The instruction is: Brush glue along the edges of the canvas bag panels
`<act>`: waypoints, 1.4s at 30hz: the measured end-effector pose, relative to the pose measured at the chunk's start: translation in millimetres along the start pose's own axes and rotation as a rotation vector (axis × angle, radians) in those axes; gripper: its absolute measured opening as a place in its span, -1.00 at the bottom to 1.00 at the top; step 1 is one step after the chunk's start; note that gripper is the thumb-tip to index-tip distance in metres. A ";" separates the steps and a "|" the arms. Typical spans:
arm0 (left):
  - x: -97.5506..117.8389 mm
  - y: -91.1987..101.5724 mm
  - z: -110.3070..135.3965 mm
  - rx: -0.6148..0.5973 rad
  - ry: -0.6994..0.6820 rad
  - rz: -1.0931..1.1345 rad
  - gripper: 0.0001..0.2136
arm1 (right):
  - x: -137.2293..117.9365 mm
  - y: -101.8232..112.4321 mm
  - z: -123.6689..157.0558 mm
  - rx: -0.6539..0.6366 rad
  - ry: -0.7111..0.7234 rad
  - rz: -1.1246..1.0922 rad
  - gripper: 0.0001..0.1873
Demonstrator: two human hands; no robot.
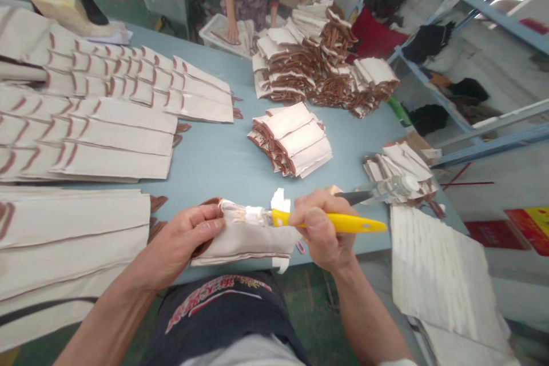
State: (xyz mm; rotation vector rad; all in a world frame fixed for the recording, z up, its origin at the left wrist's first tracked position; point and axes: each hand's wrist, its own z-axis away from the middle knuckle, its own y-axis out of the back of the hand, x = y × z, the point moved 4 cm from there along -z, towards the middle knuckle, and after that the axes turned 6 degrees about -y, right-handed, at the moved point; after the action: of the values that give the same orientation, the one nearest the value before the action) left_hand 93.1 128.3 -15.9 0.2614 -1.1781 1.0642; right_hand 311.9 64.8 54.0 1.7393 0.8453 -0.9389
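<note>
My left hand (186, 240) is closed on the brown-edged left end of a cream fabric piece (257, 245), thumb on top. The piece lies flat at the table's near edge. My right hand (326, 229) grips the yellow handle of a paintbrush (351, 222). White stuff coats the brush's bristles (251, 215), which touch the fabric's upper edge. Behind the right hand shows a dark handle (355, 197) beside a clear plastic bottle (397, 187); whether the hand touches that handle I cannot tell. A white strip (280, 200) sticks out beyond the fabric.
Overlapping rows of cream pieces (115, 131) cover the blue table's (210, 160) left side. A small stack (295, 140) lies ahead, a bigger pile (309, 57) behind it. At right are another stack (407, 163) and a white-smeared board (441, 263). Across the table, a person's hand (232, 31) reaches into a bin (210, 28).
</note>
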 end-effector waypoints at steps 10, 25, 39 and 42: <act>-2.0 3.4 -2.5 0.008 -0.033 -0.078 -0.64 | -6.0 -11.4 -10.3 -0.010 0.168 0.060 -0.49; -5.4 4.5 -0.2 -0.043 -0.031 -0.028 -0.68 | 12.6 -29.9 -5.3 -0.007 0.018 -0.125 -0.45; 7.3 17.6 -9.7 -0.026 -0.176 -0.112 -0.59 | 26.3 -47.8 -6.1 0.248 0.144 0.202 -0.66; 4.5 34.9 -4.8 -0.026 -0.241 -0.288 -0.57 | 29.9 -32.4 -22.0 0.322 0.036 0.124 -0.65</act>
State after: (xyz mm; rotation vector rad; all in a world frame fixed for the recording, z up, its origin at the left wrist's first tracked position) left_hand 68.6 152.1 -25.9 0.5341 -1.3225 0.7786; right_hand 302.8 99.3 20.1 2.0643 0.6242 -1.0035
